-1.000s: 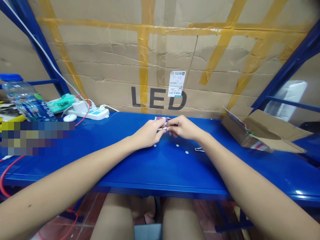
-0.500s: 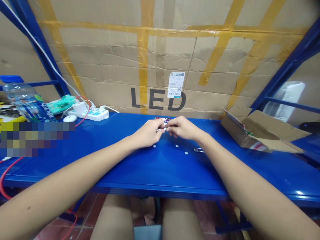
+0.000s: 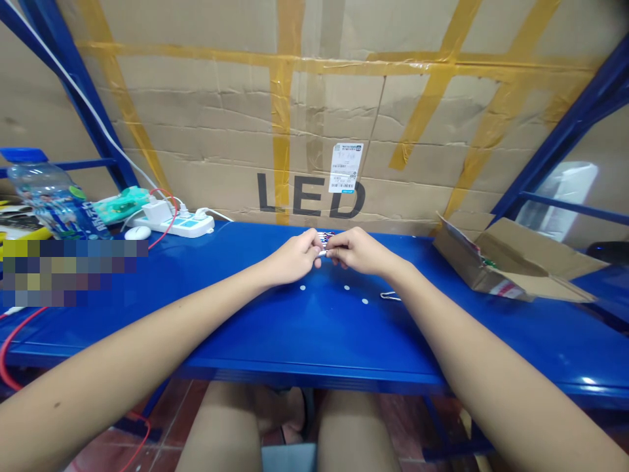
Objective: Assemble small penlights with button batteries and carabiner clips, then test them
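My left hand [image 3: 296, 257] and my right hand [image 3: 361, 250] meet over the middle of the blue table, fingertips nearly touching. Between them both pinch a small, thin white piece [image 3: 323, 254], too small to name. Just behind the fingers lie several small striped pieces [image 3: 325, 237] in white, red and dark blue, partly covered by the hands. Nearer to me, a white disc [image 3: 303, 288], a second disc [image 3: 346, 288] and a third disc [image 3: 365, 301] lie flat. Beside my right forearm is a slim metal loop-shaped tool [image 3: 390, 296], partly hidden by that arm.
An open cardboard box [image 3: 506, 262] stands on the right. At the left are a power strip [image 3: 189, 224] with plugs and cables, a water bottle [image 3: 56, 196] and a white rounded case [image 3: 137, 233]. A large taped carton [image 3: 221, 131] rises behind the blue table [image 3: 275, 334].
The fingers of my left hand have shifted slightly and curled more around the white piece. My right hand stays almost in place, still pinching.
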### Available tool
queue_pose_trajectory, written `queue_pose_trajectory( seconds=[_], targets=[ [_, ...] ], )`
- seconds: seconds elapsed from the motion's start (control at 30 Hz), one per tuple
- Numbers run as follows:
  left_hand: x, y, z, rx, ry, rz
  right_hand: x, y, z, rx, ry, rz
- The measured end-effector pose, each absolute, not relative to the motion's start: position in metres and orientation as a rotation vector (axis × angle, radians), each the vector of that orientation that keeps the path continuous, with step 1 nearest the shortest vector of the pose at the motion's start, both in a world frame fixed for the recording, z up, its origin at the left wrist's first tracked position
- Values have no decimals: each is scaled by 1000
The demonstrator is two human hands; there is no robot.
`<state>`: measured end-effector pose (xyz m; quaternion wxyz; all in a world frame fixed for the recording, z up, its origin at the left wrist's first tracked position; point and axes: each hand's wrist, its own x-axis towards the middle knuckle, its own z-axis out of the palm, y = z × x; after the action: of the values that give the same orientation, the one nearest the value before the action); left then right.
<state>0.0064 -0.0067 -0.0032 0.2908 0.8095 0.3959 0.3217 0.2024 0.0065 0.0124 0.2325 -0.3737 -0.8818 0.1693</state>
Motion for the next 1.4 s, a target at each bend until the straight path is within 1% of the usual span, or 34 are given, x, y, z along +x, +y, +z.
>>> queue_pose_trajectory(
  seconds=[0.23,0.5,0.67,1.1,1.2,1.4],
  targets=[
    [6,-3,-7,2068,998,872,200,6,11,-1054,-2368,627],
    [0,-12,-1,2569,953,833,202,7,9,-1043,-2291,865],
    [1,-13,-3,2651,928,817,203,7,10,-1033,-2265,929],
    [2,-8,-4,2473,954,1006,202,7,11,-1056,-2358,585],
    [6,-8,-2,2466,1079,953,203,7,14,-1031,-2331,538],
    [5,-3,1,2446,1179,793,204,7,14,-947,-2426,355]
  ],
)
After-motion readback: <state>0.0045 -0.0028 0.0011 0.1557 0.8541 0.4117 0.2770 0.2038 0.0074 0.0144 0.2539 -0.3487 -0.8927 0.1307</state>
